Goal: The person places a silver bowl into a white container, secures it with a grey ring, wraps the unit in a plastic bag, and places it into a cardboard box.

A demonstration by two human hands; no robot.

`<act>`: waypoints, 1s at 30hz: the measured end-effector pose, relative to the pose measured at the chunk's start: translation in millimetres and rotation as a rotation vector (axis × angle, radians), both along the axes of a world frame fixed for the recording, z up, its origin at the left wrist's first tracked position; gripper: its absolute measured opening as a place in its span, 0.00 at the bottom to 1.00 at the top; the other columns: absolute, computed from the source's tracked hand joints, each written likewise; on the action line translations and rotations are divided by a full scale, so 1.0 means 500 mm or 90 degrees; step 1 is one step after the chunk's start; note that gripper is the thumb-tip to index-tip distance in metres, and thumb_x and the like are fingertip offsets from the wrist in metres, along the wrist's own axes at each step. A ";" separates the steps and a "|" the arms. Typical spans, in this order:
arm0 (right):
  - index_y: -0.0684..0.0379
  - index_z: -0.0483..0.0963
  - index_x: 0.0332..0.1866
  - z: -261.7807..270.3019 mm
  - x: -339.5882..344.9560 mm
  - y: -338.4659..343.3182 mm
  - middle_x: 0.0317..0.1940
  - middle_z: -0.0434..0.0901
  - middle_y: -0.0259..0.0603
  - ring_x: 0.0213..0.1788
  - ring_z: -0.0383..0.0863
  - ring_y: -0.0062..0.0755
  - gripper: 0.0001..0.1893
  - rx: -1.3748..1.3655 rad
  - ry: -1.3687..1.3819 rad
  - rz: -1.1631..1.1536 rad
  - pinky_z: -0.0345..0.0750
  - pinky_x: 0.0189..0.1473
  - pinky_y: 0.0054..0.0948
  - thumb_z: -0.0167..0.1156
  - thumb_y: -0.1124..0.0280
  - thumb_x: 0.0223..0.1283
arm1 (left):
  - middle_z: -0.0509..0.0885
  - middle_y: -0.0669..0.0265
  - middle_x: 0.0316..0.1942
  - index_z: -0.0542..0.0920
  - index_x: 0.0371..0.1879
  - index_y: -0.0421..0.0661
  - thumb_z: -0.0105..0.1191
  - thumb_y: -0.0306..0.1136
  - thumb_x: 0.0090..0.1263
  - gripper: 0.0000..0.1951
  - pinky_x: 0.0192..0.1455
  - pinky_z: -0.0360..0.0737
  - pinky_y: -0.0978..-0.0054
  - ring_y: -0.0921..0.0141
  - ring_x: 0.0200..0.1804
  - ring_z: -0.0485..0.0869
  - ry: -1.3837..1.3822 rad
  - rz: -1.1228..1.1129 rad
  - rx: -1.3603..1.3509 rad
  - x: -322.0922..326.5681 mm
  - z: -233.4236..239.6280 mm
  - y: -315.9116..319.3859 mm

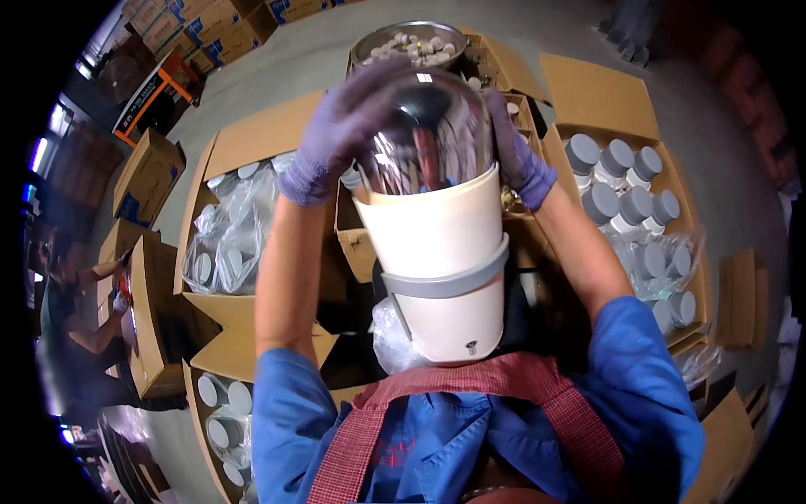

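Note:
In front of my chest is a white plastic jug body (434, 239) with a grey band and handle (447, 283) around it. A shiny, mirror-silvered flask liner (434, 138) sticks out of its far open end, rounded end outward. My left hand (352, 120), in a purple knit glove and blurred, lies along the liner's left side with its fingers over the top. Against the right side rests my right hand (513, 148), gloved alike, its fingers partly hidden behind the liner. A small dark mark (471, 347) shows low on the white body.
A metal bowl (463, 44) of small pale parts stands beyond my hands. Cartons of grey-capped white containers flank me, at left (196, 277) and right (700, 277), some under clear plastic. Further left, a person (82, 315) works at a carton (154, 321). Stacked boxes (214, 31) stand at the back.

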State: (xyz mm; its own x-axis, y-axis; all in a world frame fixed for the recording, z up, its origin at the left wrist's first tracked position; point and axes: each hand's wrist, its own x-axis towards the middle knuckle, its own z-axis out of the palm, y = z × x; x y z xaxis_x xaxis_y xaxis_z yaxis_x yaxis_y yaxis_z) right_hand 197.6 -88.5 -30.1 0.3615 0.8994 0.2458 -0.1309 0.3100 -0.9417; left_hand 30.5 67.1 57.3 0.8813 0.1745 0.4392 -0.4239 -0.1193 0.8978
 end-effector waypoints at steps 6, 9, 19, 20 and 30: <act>0.60 0.55 0.73 -0.101 -0.049 -0.015 0.66 0.65 0.45 0.63 0.70 0.34 0.44 -0.046 0.153 0.003 0.69 0.64 0.29 0.27 0.31 0.67 | 0.78 0.51 0.57 0.71 0.63 0.41 0.62 0.46 0.59 0.34 0.63 0.72 0.67 0.60 0.59 0.78 0.307 -0.107 0.544 0.045 -0.012 -0.018; 0.63 0.56 0.72 -0.100 -0.020 0.014 0.64 0.66 0.47 0.64 0.69 0.36 0.47 -0.034 0.322 0.072 0.66 0.67 0.32 0.29 0.29 0.65 | 0.78 0.50 0.57 0.72 0.61 0.38 0.62 0.43 0.58 0.33 0.63 0.72 0.65 0.59 0.58 0.79 0.162 -0.229 0.523 0.077 -0.025 0.017; 0.64 0.60 0.69 -0.501 0.086 0.444 0.66 0.66 0.59 0.69 0.66 0.49 0.47 -0.449 -0.133 -0.174 0.65 0.67 0.33 0.65 0.42 0.50 | 0.75 0.51 0.58 0.71 0.60 0.37 0.61 0.40 0.64 0.29 0.67 0.66 0.65 0.58 0.63 0.73 0.309 0.519 0.060 0.063 -0.633 0.317; 0.64 0.63 0.68 -0.518 0.081 0.460 0.63 0.70 0.58 0.67 0.69 0.46 0.43 -0.469 -0.164 -0.193 0.66 0.66 0.32 0.66 0.48 0.48 | 0.73 0.50 0.60 0.68 0.62 0.36 0.64 0.42 0.61 0.33 0.69 0.63 0.65 0.59 0.64 0.70 0.216 0.611 0.223 0.056 -0.658 0.317; 0.64 0.59 0.69 -0.152 0.165 0.162 0.68 0.64 0.52 0.70 0.63 0.41 0.27 0.048 -0.111 -0.060 0.61 0.70 0.32 0.48 0.73 0.64 | 0.79 0.59 0.54 0.68 0.62 0.38 0.67 0.36 0.54 0.36 0.58 0.75 0.70 0.68 0.52 0.80 -0.100 0.335 -0.191 0.045 -0.208 0.128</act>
State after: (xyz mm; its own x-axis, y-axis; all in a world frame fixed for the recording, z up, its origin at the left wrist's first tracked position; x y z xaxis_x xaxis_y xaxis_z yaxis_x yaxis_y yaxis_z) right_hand 280.1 -7.6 -106.1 0.3898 0.8398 0.3779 0.0647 0.3844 -0.9209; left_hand 52.8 131.0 -46.6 0.5726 0.7033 0.4214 -0.5073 -0.0998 0.8560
